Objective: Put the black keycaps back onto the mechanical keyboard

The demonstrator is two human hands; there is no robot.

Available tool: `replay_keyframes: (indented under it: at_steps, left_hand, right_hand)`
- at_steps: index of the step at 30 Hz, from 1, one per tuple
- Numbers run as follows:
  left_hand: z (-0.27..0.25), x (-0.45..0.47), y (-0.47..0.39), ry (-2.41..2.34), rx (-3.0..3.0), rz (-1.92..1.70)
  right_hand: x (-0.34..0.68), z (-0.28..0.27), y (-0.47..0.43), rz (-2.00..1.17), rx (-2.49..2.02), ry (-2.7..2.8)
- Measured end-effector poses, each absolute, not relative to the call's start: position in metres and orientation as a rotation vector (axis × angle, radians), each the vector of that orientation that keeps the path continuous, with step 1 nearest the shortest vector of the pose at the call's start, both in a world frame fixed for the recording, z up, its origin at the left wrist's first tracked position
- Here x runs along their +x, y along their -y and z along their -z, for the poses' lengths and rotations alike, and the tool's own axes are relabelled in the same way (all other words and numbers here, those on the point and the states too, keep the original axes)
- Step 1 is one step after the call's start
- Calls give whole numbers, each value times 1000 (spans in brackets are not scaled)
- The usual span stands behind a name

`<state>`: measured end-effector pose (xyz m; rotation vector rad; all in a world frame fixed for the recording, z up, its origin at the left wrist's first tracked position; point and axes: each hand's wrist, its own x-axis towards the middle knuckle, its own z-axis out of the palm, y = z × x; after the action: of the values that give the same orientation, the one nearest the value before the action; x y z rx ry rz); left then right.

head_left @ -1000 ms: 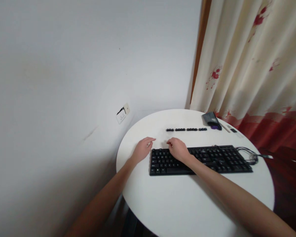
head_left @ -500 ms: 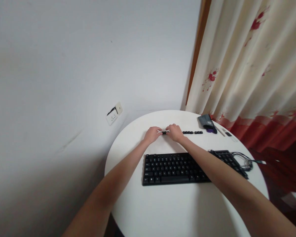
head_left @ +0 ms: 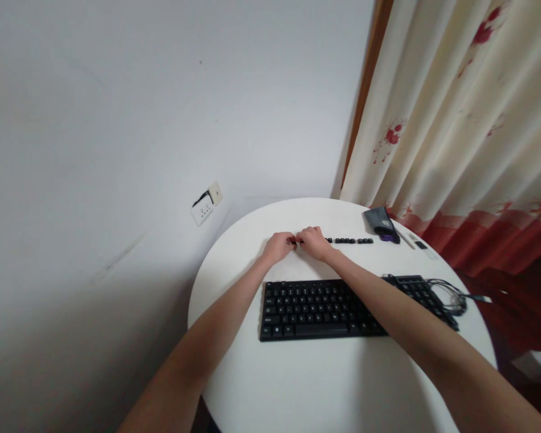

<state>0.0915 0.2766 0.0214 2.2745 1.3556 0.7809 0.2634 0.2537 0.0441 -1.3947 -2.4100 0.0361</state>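
Note:
Behind the black keyboard [head_left: 306, 305], my left hand [head_left: 277, 247] is closed, with fingers bent round a small dark keycap [head_left: 292, 242]. My right hand [head_left: 314, 243] is close beside it, its fingertips pinched at the same spot and partly hiding what they hold. To the right of that hand runs a line of loose black keycaps [head_left: 345, 241] in small groups. My right forearm passes over the keyboard and covers part of its right half.
A round white table [head_left: 306, 382] carries everything. At its back right lie a grey pouch [head_left: 379, 221] and a few small items. A coiled cable [head_left: 451, 299] is at the keyboard's right end. The wall has a socket [head_left: 202, 210]; a curtain [head_left: 433, 138] hangs right.
My right hand has shifted left, closer to my left hand, uncovering a bit more of the keycap row. The dark keycaps seen between the hands are now mostly hidden by the fingers.

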Motion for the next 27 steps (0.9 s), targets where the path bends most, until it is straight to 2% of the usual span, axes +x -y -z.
replay_keyframes:
  at_steps: [4, 9, 15, 27]
  left_hand:
    - [-37, 75, -258, -1314, 2200, -758]
    - [-51, 59, -212, -1266, 2073, -732]
    - [-44, 46, -165, -1155, 1830, -651]
    - [-43, 51, -156, -1161, 1843, -664]
  right_hand:
    - [264, -53, -229, -112, -1319, 2312]
    - [265, -43, -188, -584, -1165, 1967]
    - [264, -21, -157, -911, -1131, 1817]
    - [257, -16, -150, -901, -1101, 1825]
